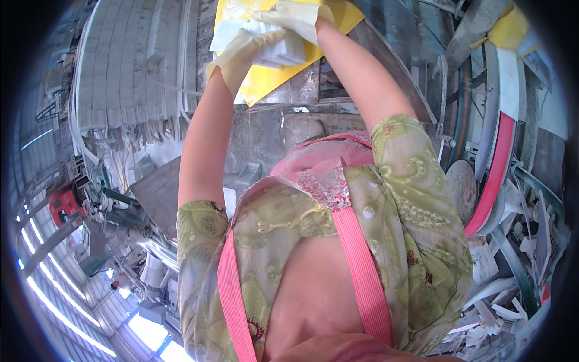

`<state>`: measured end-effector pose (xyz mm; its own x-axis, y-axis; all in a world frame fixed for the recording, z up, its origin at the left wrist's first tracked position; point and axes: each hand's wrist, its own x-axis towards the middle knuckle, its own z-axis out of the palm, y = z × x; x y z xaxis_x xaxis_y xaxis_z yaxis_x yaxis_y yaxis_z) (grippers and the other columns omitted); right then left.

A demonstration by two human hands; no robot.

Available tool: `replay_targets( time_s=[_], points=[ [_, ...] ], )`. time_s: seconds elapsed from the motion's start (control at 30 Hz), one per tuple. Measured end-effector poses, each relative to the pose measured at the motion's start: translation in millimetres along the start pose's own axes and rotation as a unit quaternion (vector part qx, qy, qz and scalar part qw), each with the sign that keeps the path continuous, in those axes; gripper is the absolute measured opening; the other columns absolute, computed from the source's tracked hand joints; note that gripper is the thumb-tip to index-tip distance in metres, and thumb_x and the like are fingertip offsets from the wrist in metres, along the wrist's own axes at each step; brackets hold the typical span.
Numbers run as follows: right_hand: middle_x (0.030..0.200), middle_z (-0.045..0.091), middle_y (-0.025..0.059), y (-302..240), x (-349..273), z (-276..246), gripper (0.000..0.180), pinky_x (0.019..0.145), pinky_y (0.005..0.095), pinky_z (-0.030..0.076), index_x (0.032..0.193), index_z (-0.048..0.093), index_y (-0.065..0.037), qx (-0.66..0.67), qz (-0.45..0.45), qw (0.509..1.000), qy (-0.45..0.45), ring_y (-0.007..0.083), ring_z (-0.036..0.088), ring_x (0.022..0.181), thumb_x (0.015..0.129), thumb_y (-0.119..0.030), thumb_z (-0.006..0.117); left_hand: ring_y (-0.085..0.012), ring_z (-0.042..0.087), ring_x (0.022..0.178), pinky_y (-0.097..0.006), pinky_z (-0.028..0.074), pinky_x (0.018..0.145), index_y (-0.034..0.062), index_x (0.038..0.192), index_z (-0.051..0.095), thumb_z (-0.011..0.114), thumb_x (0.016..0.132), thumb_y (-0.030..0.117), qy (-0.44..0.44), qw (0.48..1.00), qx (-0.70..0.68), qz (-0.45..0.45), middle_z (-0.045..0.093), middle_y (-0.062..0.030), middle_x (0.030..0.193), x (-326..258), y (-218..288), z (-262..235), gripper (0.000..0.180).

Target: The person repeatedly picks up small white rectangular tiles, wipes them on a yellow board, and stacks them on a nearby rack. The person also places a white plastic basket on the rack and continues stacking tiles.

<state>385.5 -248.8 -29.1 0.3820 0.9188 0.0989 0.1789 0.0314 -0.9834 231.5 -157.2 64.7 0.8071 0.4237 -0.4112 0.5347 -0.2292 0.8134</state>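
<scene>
My left hand (242, 53) wears a cream rubber glove and is closed against the near left side of a stack of white slabs (288, 53). My right hand (297, 19), gloved the same way, wraps over the far side of that stack. The slabs look like thin rectangular tiles or strips pressed together; their exact kind I cannot make out. Beneath them lies a bright yellow sheet (265, 85) with a whitish, dusty patch toward its left. Some of my fingertips are hidden behind the slabs.
Long pale strips (114, 66) lie in rows on the left, their ends ragged. A worn, dusty board (398, 66) is right of the sheet. Further right stands a curved red and white band (491, 175), with broken white scraps (488, 283) heaped below. A red machine (65, 205) is far left.
</scene>
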Motion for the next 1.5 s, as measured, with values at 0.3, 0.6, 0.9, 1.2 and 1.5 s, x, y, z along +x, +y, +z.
replay_targets(
  time_s=[0.3, 0.6, 0.9, 1.2, 1.5],
  points=[
    [0.143, 0.058, 0.0127, -18.8, -23.7, 2.7, 0.06, 0.116, 0.0379, 0.038, 0.142, 0.055, -0.012, -0.235, -0.014, 0.967, 0.095, 0.0281, 0.055, 0.134, 0.1, -0.054, 0.047, -0.0342, 0.035, 0.149, -0.035, 0.027, 0.121, -0.0147, 0.155, 0.021, 0.089, 0.068, 0.052, 0.149, 0.974, 0.142, 0.098, 0.038, -0.0278, 0.157, 14.6, -29.5, 28.5, 0.129],
    [0.09, 0.075, 0.0168, -1.6, -338.6, -198.4, 0.038, 0.08, 0.0358, 0.055, 0.103, 0.075, 0.001, -0.03, 0.061, 0.807, 0.587, 0.0236, 0.074, 0.083, 0.093, -0.032, 0.062, -0.0347, 0.036, 0.149, -0.035, 0.027, 0.122, -0.0121, 0.157, 0.018, 0.08, 0.081, 0.045, 0.2, 0.966, 0.158, 0.046, 0.033, -0.0279, 0.161, -13.2, -8.2, 45.1, 0.114],
    [0.151, 0.046, 0.0148, 8.4, -376.4, -319.9, 0.081, 0.109, 0.0454, 0.038, 0.15, 0.046, -0.013, -0.533, 0.453, 0.555, 0.451, 0.0341, 0.045, 0.137, 0.085, -0.055, 0.07, -0.0302, 0.022, 0.155, -0.04, 0.018, 0.126, -0.0028, 0.162, 0.007, 0.074, 0.089, 0.039, 0.167, 0.982, 0.087, 0.016, 0.016, -0.022, 0.169, -48.8, 28.8, 68.0, 0.108],
    [0.168, 0.025, 0.0148, 16.2, -360.2, -321.8, 0.079, 0.127, 0.0562, 0.004, 0.159, 0.035, -0.011, -0.39, 0.49, 0.575, 0.526, 0.0308, 0.017, 0.157, 0.09, -0.043, 0.058, -0.0327, 0.052, 0.134, -0.045, 0.04, 0.116, 0.003, 0.155, 0.032, 0.062, 0.091, 0.063, 0.142, 0.958, 0.246, -0.019, 0.047, -0.0214, 0.148, -63.4, 41.9, 84.5, 0.092],
    [0.141, 0.057, 0.0101, 43.7, -457.0, -257.2, 0.069, 0.113, 0.0578, 0.029, 0.136, 0.062, -0.015, -0.472, 0.389, 0.6, 0.516, 0.0297, 0.045, 0.138, 0.083, -0.058, 0.069, -0.0296, 0.056, 0.124, -0.043, 0.044, 0.109, -0.0053, 0.147, 0.035, 0.072, 0.089, 0.051, 0.091, 0.975, 0.202, 0.003, 0.05, -0.0224, 0.14, -67.8, 51.0, 89.1, 0.089]
  ],
)
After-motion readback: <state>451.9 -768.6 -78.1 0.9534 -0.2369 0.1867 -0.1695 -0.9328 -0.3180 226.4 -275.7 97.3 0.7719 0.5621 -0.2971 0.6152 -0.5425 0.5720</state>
